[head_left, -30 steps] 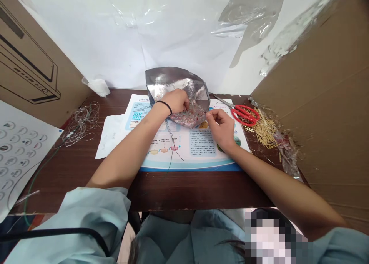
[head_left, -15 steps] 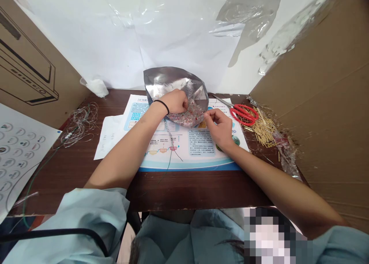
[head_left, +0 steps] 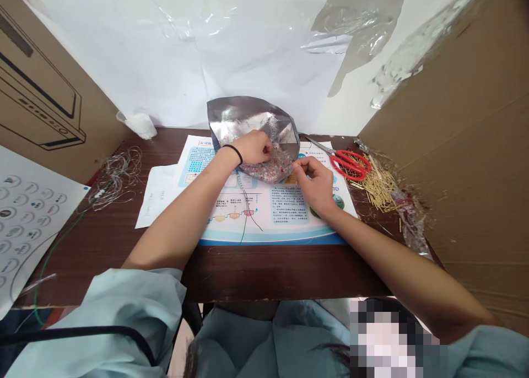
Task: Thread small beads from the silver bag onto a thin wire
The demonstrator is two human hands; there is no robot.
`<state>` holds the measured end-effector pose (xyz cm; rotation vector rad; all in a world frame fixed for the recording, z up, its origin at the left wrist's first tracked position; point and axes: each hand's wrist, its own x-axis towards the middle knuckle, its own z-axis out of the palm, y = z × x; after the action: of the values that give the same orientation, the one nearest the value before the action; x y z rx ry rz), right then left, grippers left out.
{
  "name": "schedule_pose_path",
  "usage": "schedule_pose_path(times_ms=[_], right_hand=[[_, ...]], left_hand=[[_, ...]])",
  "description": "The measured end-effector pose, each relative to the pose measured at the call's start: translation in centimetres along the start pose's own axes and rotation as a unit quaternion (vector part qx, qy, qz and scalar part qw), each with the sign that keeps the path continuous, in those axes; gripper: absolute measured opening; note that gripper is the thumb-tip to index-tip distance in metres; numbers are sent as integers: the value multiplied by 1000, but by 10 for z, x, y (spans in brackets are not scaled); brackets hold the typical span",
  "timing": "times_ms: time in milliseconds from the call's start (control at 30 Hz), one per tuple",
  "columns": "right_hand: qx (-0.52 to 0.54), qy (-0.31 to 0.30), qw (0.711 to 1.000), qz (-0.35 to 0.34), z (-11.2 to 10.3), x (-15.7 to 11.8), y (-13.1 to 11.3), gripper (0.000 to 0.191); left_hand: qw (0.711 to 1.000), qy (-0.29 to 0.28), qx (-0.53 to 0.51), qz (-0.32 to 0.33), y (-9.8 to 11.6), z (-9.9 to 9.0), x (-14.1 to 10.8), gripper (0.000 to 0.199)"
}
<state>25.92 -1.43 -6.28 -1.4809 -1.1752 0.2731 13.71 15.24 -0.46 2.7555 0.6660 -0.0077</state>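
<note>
Lower centre: bare front strip of a dark wooden table (head_left: 289,270). Next, a printed sheet (head_left: 285,233) lies flat at centre frame, with dark threads (head_left: 248,204) trailing over it. Right hand (head_left: 317,182), right of centre: thumb and forefinger drawn together near the foil bag's lower right edge; whether anything is pinched between them cannot be told. Left hand (head_left: 257,147), centre, black band (head_left: 238,152) at the wrist: fingers curled down inside the bag's mouth; tips hidden, grip not determinable. The foil bag (head_left: 231,111) stands open at upper centre, holding small pale and reddish beads (head_left: 268,171). Right of it, red-handled scissors (head_left: 336,157) lie beside gold-coloured sticks (head_left: 378,188). White wall covering (head_left: 256,53) fills the top.
</note>
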Motion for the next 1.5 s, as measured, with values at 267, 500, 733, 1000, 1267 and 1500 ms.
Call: schedule_pose_path(times_ms=[267, 500, 733, 1000, 1267, 1500], right_hand=[[2, -4, 1000, 4, 1, 1, 1, 11], [13, -5, 1000, 6, 1, 1, 3, 11], [-4, -10, 1000, -3, -1, 1, -3, 10], [3, -8, 1000, -26, -4, 0, -5, 15], [-36, -47, 992, -112, -2, -14, -18, 16], [-61, -82, 973, -207, 0, -15, -19, 19]], left_hand=[[993, -14, -114, 23, 7, -17, -12, 22], [989, -18, -143, 29, 1, -12, -9, 26], [984, -34, -176, 23, 7, -15, -12, 26], [951, -60, -302, -36, 35, -14, -58, 19], [725, -50, -672, -144, 41, 42, -104, 16], [634, -45, -752, -176, 50, 50, -94, 19]])
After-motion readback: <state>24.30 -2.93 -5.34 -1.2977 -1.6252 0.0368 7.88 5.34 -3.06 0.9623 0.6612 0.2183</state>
